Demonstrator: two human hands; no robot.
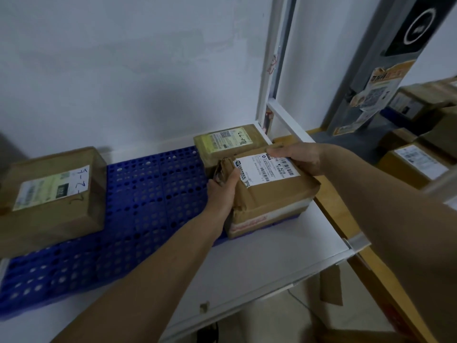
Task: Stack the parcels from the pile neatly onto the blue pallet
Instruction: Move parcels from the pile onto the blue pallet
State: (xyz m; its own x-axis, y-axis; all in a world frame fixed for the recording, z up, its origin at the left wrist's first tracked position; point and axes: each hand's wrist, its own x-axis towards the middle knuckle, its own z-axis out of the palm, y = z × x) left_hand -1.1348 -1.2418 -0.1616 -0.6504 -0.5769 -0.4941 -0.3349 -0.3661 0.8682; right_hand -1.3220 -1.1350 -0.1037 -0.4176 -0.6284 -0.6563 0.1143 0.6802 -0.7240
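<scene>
Head view: left hand (222,191) grips the crumpled left end of the brown parcel (269,194), right hand (301,157) clamps its far right corner. The parcel sits at the right end of the blue pallet (153,194), touching the yellow-label box (227,142). Likely placing step; next, square it up and release. The parcel hides the pallet's right edge; the parcel pile (420,144) is cut off at right.

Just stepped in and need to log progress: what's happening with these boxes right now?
A person is setting a brown tape-wrapped cardboard parcel with a white label at the right end of the blue perforated plastic pallet. The left hand grips its left side; the right hand holds its far top edge. Behind it sits a parcel with a yellow label, and a larger brown box lies at the pallet's left end.
</scene>
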